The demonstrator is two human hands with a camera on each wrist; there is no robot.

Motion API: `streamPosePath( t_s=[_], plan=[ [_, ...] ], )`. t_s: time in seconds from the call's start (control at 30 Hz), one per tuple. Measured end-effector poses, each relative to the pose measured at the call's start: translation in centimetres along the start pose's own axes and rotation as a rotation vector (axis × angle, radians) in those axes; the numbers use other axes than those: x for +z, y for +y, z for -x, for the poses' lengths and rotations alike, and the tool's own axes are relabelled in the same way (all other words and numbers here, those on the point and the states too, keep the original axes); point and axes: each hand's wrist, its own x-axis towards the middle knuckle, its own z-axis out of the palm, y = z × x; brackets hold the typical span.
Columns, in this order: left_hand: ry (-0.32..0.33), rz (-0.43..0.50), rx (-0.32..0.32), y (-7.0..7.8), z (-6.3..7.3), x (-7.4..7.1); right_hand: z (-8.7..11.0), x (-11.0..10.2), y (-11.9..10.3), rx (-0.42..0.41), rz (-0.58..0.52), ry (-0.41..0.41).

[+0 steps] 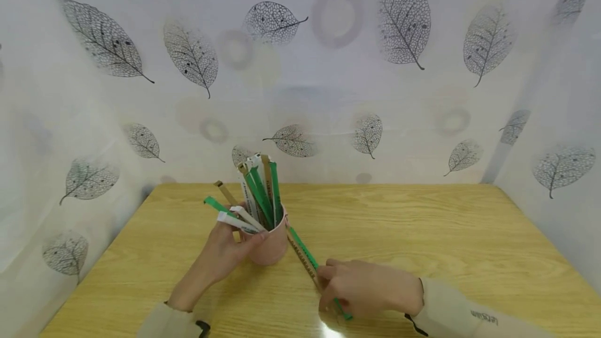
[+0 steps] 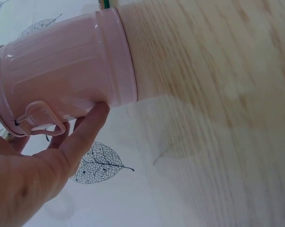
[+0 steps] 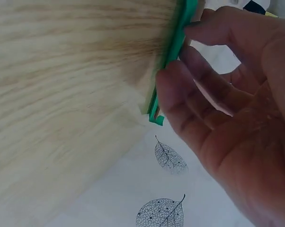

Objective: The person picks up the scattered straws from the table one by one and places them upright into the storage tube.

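Observation:
A pink pail (image 1: 268, 249) stands on the table, filled with slim green, white and brown strips (image 1: 257, 192) with hooked ends, some printed. My left hand (image 1: 226, 251) holds the pail from the left, thumb at its rim. In the left wrist view, fingers of that hand touch the pail's side beside a small wire handle (image 2: 50, 118). To the right of the pail, a green strip (image 1: 302, 246) and a brown printed strip (image 1: 303, 260) lie side by side at a slant. My right hand (image 1: 359, 287) pinches the green strip near its lower end; its grip on the brown one is hidden.
A wooden table (image 1: 422, 223) carries everything. White cloth (image 1: 328, 82) with a leaf print rises behind it and along both sides. A bright glare spot (image 1: 331, 330) shows at the front, below my right hand.

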Motion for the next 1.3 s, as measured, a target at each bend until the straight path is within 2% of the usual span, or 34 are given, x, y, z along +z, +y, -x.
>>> streamPosePath(
  t_s=[0.1, 0.27, 0.37, 0.43, 0.5, 0.67, 0.83, 0.97, 1.17, 1.3],
  plan=[
    [0.000, -0.001, 0.001, -0.1, -0.1, 0.1, 0.4, 0.3, -0.1, 0.009, 0.014, 0.034],
    [-0.002, 0.007, -0.001, -0.2, 0.0, 0.1, 1.4, 0.6, 0.3, 0.102, -0.028, 0.054],
    [0.006, 0.006, 0.010, -0.2, 0.0, 0.0, 1.9, 0.5, 0.7, 0.136, 0.028, 0.078],
    [0.012, 0.004, 0.020, -0.2, 0.0, -0.1, 2.2, 0.5, 1.2, 0.117, 0.079, 0.122],
    [0.018, 0.002, 0.025, -0.2, 0.0, -0.1, 2.3, 0.7, 1.7, 0.049, 0.124, 0.205],
    [0.020, 0.006, 0.029, -0.3, -0.1, 0.0, 2.0, 0.9, 3.4, -0.162, 0.173, 0.490],
    [0.020, 0.009, 0.027, -0.4, -0.1, 0.2, 1.4, -0.2, 4.5, -0.253, 0.187, 0.692],
    [0.020, 0.005, 0.018, -0.4, 0.0, 0.1, 1.2, -1.6, 5.2, -0.279, 0.198, 0.810],
    [0.016, 0.001, 0.001, -0.3, 0.0, 0.0, 1.2, -3.7, 6.3, -0.223, 0.188, 0.933],
    [0.011, 0.001, 0.000, -0.3, -0.1, 0.0, 0.9, -4.9, 7.0, -0.226, 0.152, 1.027]
  ],
)
